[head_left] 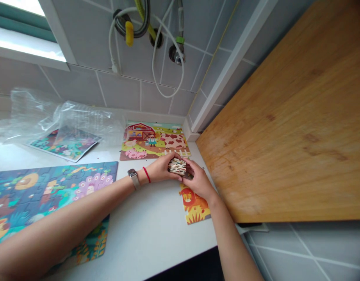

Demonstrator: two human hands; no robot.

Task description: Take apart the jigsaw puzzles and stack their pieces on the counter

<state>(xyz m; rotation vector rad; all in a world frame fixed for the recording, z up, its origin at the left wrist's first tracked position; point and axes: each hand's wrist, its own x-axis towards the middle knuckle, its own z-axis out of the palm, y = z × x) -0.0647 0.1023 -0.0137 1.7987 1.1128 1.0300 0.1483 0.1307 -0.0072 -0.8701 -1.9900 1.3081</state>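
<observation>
Two hands of mine, left hand [161, 168] and right hand [199, 180], are gripping together one stack of thin pieces [177, 167] just below the frame's centre, with the lion puzzle [194, 207] lower beside it.

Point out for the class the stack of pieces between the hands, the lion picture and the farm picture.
Stack of pieces [177, 167], head view: its visible edges.
Lion picture [197, 201], head view: the lion's printed body.
Farm picture [156, 142], head view: the middle of its printed surface.
</observation>
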